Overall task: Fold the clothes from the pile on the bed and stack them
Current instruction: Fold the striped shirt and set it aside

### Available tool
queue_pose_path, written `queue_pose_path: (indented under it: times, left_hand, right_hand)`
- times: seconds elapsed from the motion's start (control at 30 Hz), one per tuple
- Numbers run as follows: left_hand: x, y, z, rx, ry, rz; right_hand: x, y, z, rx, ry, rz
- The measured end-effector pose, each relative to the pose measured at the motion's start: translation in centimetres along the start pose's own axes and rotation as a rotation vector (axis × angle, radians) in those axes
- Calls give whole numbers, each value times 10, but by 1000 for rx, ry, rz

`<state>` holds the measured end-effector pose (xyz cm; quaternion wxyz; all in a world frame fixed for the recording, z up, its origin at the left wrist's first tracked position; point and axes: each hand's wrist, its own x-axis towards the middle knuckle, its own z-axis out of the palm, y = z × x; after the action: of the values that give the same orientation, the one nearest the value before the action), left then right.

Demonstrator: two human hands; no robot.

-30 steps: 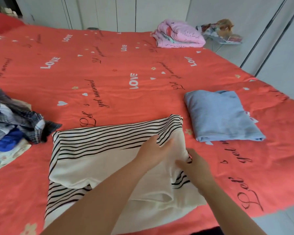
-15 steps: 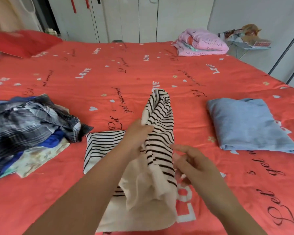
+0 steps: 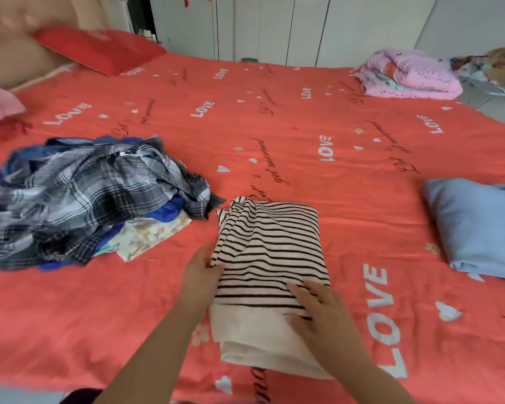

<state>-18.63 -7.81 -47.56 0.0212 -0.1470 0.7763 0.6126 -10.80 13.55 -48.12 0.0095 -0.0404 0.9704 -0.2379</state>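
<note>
On the red bed [image 3: 274, 126], the folded striped top [image 3: 268, 243] lies just right of the pile [image 3: 85, 199]. The right hand [image 3: 318, 310] presses it, fingers flat; whether the left hand [image 3: 200, 275] at its edge grips is unclear. Soft and floppy, it is likely best lifted from under both sides.

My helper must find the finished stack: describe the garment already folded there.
On the red bedspread printed with LOVE, look to the right edge, past the cream black-striped top. There lies a folded light blue fabric garment. It alone is plain and one colour, unlike the rumpled plaid pile at left and the pink patterned bundle at the far corner.
</note>
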Motion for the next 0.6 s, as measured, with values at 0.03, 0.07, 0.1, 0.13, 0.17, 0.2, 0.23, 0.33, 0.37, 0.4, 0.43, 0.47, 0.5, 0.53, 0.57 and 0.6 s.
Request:
queue_pose_path:
  times: [0.03,0.07,0.1,0.13,0.17,0.2,0.23,0.33,0.37,0.4,0.43,0.47,0.5,0.53,0.57,0.6]
  left_hand:
    - [-3,-2,-2,41,55,29]
    - [-8,-6,-3,104,85,55]
    - [-13,-11,-4,178,76,65]
    - [-18,-15,-3,252,31,57]
    - [-21,-18,-2,312,-24,37]
    - [-21,-19,-3,357,-65,27]
    - [-17,-17,-4,403,-69,42]
    - [8,1,-8,546,30,181]
    - [19,9,-6,552,54,227]
    - [29,18,-3,551,65,265]
    - [40,27,3,561,69,297]
    - [50,35,10,582,72,321]
    - [62,43,17,609,68,338]
    - [72,49,24,646,63,343]
    - [83,55,31,700,58,327]
    - [92,58,37,766,51,297]
  right_hand:
    - [-1,2,0,-9,15,-1]
    - [-3,4,-1,-26,14,-4]
    - [-5,6,-2,-51,-3,-9]
    - [-7,9,-4,-78,-29,-17]
    - [-7,11,-6,-98,-48,-24]
    - [-5,14,-8,-97,-51,-30]
    - [-1,15,-11,-72,-38,-30]
    - [22,11,-22,45,45,7]
    - [32,10,-25,65,70,8]
    - [43,9,-27,70,85,3]
    - [55,8,-29,65,89,-5]
    - [68,7,-31,59,82,-8]
    - [80,7,-32,55,72,-8]
    - [92,7,-32,52,62,-8]
    - [105,6,-32,44,59,-14]
    - [117,6,-31,29,59,-23]
